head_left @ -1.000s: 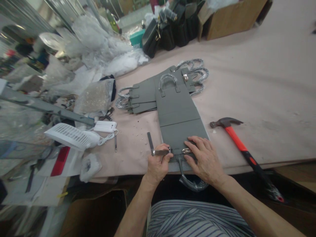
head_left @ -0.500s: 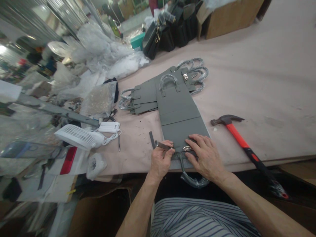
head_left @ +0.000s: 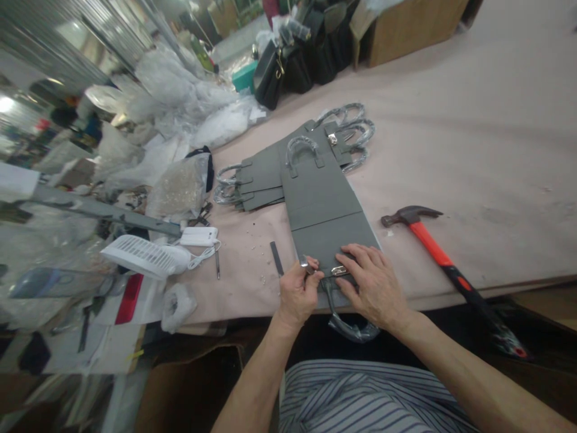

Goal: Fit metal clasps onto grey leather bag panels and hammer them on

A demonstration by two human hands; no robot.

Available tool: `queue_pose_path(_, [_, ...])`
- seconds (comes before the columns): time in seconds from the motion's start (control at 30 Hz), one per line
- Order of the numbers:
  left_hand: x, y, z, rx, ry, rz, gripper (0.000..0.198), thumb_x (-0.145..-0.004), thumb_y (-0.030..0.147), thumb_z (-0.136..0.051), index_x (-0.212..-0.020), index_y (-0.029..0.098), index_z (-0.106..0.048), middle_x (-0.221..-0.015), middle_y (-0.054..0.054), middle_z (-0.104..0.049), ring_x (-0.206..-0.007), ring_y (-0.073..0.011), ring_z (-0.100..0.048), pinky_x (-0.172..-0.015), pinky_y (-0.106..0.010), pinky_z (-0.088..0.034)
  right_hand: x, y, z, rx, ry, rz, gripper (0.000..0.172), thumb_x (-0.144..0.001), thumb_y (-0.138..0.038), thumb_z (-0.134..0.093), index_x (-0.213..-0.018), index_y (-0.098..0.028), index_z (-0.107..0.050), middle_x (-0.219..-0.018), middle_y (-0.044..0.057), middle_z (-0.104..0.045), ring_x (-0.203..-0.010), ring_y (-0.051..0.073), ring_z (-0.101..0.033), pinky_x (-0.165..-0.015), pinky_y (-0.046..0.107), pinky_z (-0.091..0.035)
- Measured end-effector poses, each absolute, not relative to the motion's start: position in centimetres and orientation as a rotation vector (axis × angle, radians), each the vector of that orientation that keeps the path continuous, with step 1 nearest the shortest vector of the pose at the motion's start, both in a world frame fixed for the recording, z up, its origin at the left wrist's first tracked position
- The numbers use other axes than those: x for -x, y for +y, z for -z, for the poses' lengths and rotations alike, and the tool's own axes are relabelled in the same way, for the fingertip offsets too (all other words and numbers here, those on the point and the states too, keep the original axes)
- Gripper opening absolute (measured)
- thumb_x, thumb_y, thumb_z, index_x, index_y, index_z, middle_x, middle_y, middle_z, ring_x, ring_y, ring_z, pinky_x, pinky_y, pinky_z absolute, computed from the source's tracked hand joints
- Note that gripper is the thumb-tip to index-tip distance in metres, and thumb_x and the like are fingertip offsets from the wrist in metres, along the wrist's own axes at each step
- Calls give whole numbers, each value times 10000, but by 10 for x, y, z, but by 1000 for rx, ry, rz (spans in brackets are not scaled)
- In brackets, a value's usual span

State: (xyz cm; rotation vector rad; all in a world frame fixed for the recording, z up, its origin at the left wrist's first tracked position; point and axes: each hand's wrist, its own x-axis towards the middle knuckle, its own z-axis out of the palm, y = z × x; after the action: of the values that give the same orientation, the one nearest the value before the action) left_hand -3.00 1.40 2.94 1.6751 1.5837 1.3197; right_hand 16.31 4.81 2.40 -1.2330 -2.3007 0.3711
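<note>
A long grey bag panel [head_left: 322,192] lies on the table with a plastic-wrapped handle [head_left: 354,331] hanging over the front edge. My left hand [head_left: 297,291] is closed around a short metal punch [head_left: 306,263] at the panel's left side, near the handle's base. Spread over the panel beside a silver clasp [head_left: 338,271], my right hand [head_left: 376,288] rests with its fingers apart. To the right lies a claw hammer [head_left: 433,246] with a red and black grip. A dark flat bar [head_left: 276,258] sits left of the panel.
More grey panels [head_left: 261,174] with wrapped handles are stacked behind. Black bags [head_left: 297,66] and a cardboard box [head_left: 415,30] stand at the back. On the left are a white fan-like device [head_left: 139,255] and plastic bags [head_left: 180,180].
My left hand has shifted slightly right, and the punch has tipped from lying leftward to a more upright angle. My right hand keeps its place on the panel.
</note>
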Motion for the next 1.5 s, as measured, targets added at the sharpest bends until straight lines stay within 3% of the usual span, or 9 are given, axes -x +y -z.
queue_pose_path(0.27, [35,13,-24,-1494,1535,-1449,181,-904,359,-670,-871,181,-681,-969,-94,-743,-927,-220,-735,-875,-380,-606,-163,48,-26,1225,-2314,-360,373,-937,-329,-564,-1270,-173,-627,-1355,144,-573,-1264,330,-481,-1113,530,-351])
queue_pose_path(0.57, [52,8,-28,-1566,1444,-1314,146,-932,303,-634,-979,179,-694,-1082,-117,-735,-1070,-234,-704,-989,-420,-559,-163,48,-28,1216,-2323,-337,370,-936,-324,-573,-1262,-154,-621,-1346,146,-571,-1258,326,-480,-1118,515,-341])
queue_pose_path(1.2, [43,8,-18,-1814,1545,-1459,76,-927,192,-617,-979,179,-672,-1002,-88,-759,-985,-200,-737,-904,-338,-603,-162,47,-28,1223,-2308,-322,355,-930,-308,-572,-1250,-161,-622,-1338,149,-578,-1246,326,-489,-1094,511,-360])
queue_pose_path(1.5, [51,11,-22,-1872,1494,-1348,87,-922,190,-609,-973,181,-679,-1029,-97,-758,-1003,-209,-737,-928,-351,-600,-163,47,-25,1221,-2311,-317,349,-938,-325,-567,-1243,-162,-621,-1335,148,-576,-1250,327,-482,-1102,510,-350])
